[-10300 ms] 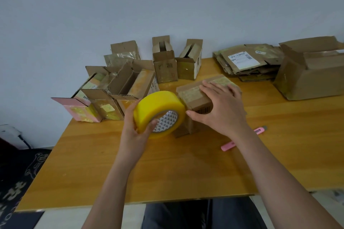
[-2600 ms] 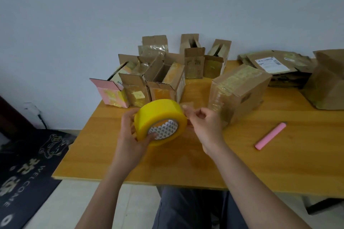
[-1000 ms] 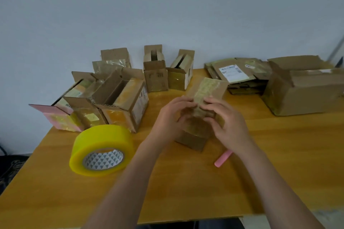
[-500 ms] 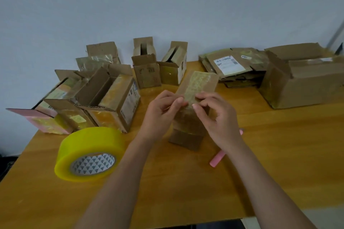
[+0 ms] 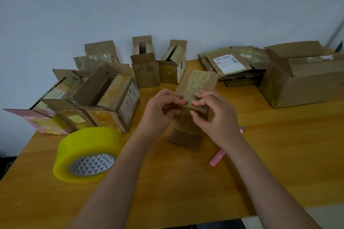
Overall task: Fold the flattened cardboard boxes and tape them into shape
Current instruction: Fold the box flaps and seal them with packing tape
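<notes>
Tape roll [image 5: 87,154] set down; both hands pinch box [image 5: 193,98] edge.

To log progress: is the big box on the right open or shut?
Open: the big box shows its top flaps raised.

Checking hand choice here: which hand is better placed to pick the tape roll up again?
Left, probably. The tape roll lies on the left hand's side; the right hand would cross the box.
</notes>
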Demonstrator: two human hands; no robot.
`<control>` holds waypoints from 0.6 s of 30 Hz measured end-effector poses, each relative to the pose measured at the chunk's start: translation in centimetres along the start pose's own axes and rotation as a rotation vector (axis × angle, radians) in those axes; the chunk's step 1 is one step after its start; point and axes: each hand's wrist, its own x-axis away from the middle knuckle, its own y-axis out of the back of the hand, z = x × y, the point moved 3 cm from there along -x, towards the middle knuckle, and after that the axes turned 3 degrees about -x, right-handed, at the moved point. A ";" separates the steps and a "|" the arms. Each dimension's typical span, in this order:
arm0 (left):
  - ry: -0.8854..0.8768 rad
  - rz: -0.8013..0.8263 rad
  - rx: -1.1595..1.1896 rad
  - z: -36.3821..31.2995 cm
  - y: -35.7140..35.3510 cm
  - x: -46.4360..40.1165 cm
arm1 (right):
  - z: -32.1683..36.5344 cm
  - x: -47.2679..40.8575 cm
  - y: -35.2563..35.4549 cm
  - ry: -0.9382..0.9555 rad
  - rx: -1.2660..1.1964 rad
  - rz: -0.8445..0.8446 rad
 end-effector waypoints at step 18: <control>0.412 -0.541 -0.066 -1.2 0.9 2.4 | 3.9 0.0 0.4 -0.005 -0.145 -0.033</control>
